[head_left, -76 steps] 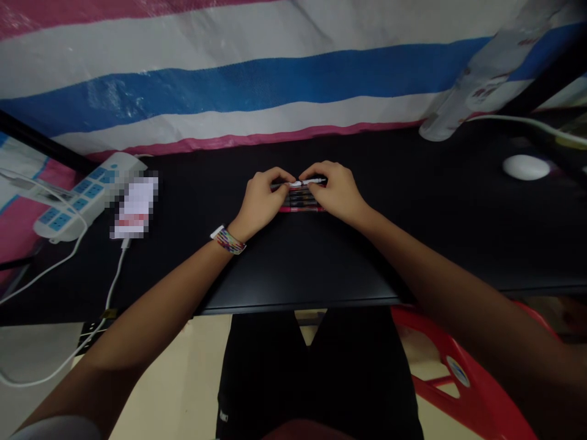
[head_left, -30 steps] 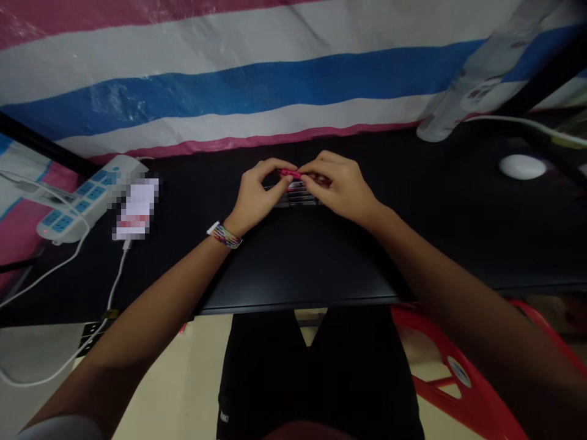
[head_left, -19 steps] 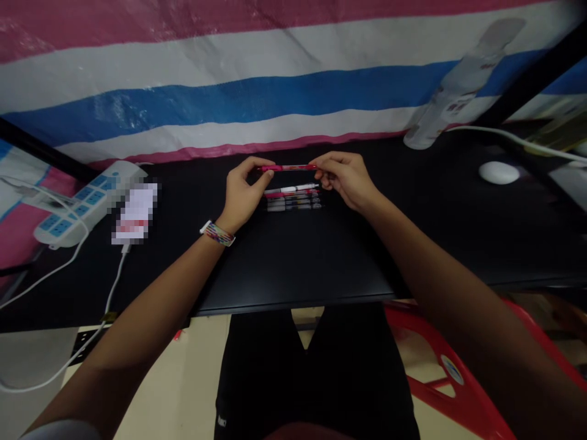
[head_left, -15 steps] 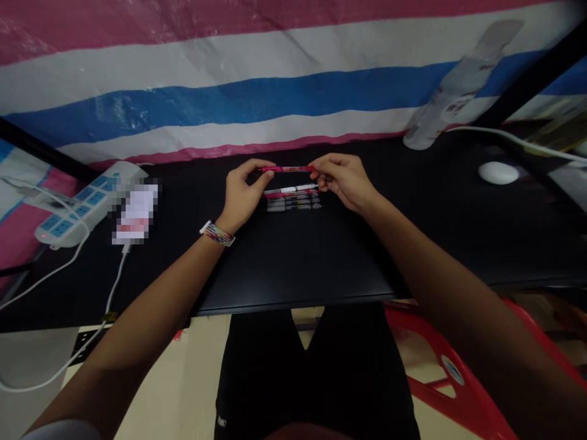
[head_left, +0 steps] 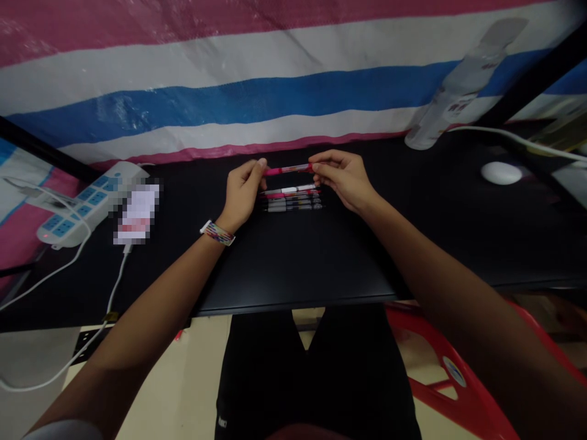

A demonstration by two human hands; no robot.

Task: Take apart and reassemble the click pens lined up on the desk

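Note:
A pink pen (head_left: 288, 169) with a clear barrel is held sideways above the black table. My right hand (head_left: 345, 181) pinches its right end between thumb and fingertips. At the other end, my left hand (head_left: 243, 192) has its fingers closed around the pen's tip, the thumb pointing up. Just below, several pens lie side by side in a horizontal row. A white pen (head_left: 293, 190) is at the top of that row, a pink one is under it, and grey clear-barrelled pens (head_left: 291, 206) are lowest. My right fingertips are close to the white pen's right end.
On the left are a white power strip (head_left: 92, 205) and a blurred-out phone (head_left: 137, 214) on a charging cable. A clear bottle (head_left: 454, 98) and a white mouse (head_left: 501, 173) stand to the right. A red plastic stool (head_left: 452, 373) is below the table edge.
My left thumb has lifted off the pen's top side and moved up and left. The held pen has tilted slightly, its right end a little higher. The row of pens stays put.

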